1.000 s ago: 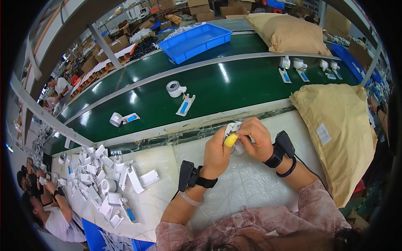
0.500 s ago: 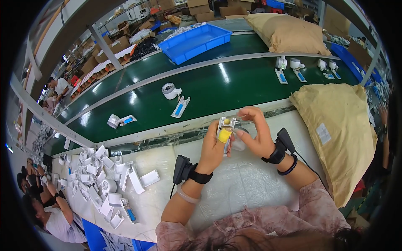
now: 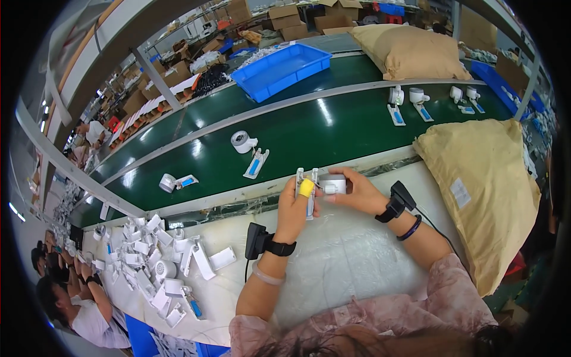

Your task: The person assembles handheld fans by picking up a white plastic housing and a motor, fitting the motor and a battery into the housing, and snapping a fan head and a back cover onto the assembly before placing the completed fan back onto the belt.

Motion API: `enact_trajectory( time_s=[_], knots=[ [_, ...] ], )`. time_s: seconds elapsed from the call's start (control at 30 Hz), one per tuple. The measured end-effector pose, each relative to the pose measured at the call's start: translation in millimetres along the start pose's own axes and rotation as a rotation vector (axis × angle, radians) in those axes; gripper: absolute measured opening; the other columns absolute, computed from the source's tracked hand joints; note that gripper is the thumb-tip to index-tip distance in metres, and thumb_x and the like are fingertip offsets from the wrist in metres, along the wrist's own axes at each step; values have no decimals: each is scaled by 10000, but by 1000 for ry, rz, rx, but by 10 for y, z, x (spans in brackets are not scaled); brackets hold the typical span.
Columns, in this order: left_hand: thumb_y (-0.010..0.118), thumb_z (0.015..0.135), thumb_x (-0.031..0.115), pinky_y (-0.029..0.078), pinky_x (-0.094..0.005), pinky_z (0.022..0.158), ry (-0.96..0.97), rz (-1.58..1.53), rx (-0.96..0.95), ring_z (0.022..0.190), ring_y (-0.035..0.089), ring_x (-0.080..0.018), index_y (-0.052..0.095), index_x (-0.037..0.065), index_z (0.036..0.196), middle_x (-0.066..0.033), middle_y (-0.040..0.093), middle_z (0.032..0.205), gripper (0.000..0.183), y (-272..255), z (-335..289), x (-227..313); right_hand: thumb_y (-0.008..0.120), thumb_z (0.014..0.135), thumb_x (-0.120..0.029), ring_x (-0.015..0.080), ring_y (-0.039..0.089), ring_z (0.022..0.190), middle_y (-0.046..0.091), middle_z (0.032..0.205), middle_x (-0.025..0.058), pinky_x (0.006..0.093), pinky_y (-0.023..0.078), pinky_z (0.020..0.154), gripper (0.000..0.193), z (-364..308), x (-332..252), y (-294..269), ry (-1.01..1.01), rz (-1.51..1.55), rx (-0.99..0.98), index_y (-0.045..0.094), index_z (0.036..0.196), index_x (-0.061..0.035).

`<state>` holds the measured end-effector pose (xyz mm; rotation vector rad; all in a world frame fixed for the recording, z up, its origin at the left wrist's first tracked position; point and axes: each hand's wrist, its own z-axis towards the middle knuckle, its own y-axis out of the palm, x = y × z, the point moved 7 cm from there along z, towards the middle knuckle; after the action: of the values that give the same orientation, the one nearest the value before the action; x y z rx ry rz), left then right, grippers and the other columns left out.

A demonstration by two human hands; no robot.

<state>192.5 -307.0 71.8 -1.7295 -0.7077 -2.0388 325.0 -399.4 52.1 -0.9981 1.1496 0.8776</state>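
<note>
My left hand is closed around a narrow white plastic housing, its thumb, capped in yellow, pressing on the part. Beside it, my right hand grips a round white plastic head by its outer side. The two pieces are close together, seemingly joined by a thin wire; the exact join is too small to tell. On the green conveyor beyond lie similar pairs, including a round white head with a white strip bearing a blue piece.
A heap of white plastic parts covers the bench at left. A large tan sack stands at right, another sack at the back. A blue tray sits behind the conveyor divider. Other people work at far left.
My right hand has turned and now holds the round head beside the housing, where before its fingers were spread near the housing's top. The left hand has shifted slightly left.
</note>
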Motion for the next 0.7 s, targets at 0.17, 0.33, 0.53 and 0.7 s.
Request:
enact_trajectory(
  time_s=[0.17, 0.33, 0.53, 0.7],
  knots=[
    [435, 1013, 295, 587, -324, 590, -211, -122, 225, 753, 680, -220, 426, 59, 1277, -138, 637, 1050, 353, -351, -18, -200, 822, 657, -169, 367, 499, 1158, 445, 1256, 205, 389, 431, 996, 761, 365, -215, -101, -344, -483, 160, 452, 1297, 11],
    [530, 975, 207, 539, -361, 863, -80, -167, 429, 1082, 602, -230, 388, 38, 1359, -149, 567, 1204, 443, -688, 82, -359, 833, 660, -181, 419, 403, 1253, 359, 1376, 240, 420, 387, 1043, 839, 907, 104, -436, -250, -577, 472, 390, 1341, 28],
    [627, 850, 126, 439, -393, 962, 314, 654, 755, 1079, 569, -336, 514, -62, 1218, -188, 575, 1182, 429, -1931, 437, -124, 757, 747, -137, 399, 330, 1333, 318, 1448, 216, 419, 326, 1093, 658, 504, -188, 93, -373, -599, 174, 452, 1322, -39],
    [712, 775, 253, 453, -445, 901, -44, 1483, 508, 1029, 576, -365, 628, 27, 1073, -182, 636, 1046, 384, -1808, 909, -250, 724, 778, -105, 376, 394, 1294, 410, 1395, 200, 408, 350, 1065, 471, 3, -111, 187, -305, -496, -7, 552, 1213, -46]
  ],
)
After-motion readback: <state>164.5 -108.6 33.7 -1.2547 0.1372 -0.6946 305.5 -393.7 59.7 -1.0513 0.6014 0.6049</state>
